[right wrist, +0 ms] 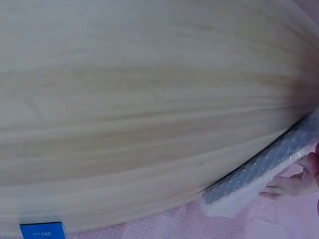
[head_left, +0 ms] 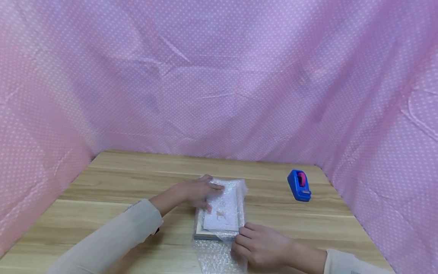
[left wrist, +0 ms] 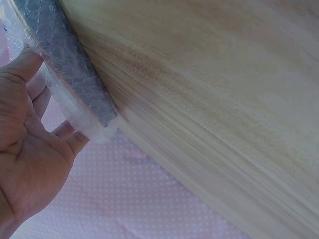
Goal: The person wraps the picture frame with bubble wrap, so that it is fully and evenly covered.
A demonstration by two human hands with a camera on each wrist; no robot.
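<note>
A picture frame (head_left: 202, 235), its pale front showing a small orange-brown figure, lies on the table partly covered by clear bubble wrap (head_left: 217, 258). My left hand (head_left: 200, 193) rests on the wrapped frame's upper left, fingers spread and fairly straight. The left wrist view shows that hand (left wrist: 30, 134) beside the frame's grey side (left wrist: 75, 64), under bubble wrap. At the frame's lower right corner, my right hand (head_left: 260, 243) pinches the wrap with curled fingers; its fingertips are partly hidden. A loose flap of wrap spreads toward the table's near side.
A blue tape dispenser (head_left: 299, 186) with a pink roll stands on the wooden table (head_left: 137, 182) to the right of the frame. Pink polka-dot cloth (head_left: 219, 106) hangs behind the table and along both sides.
</note>
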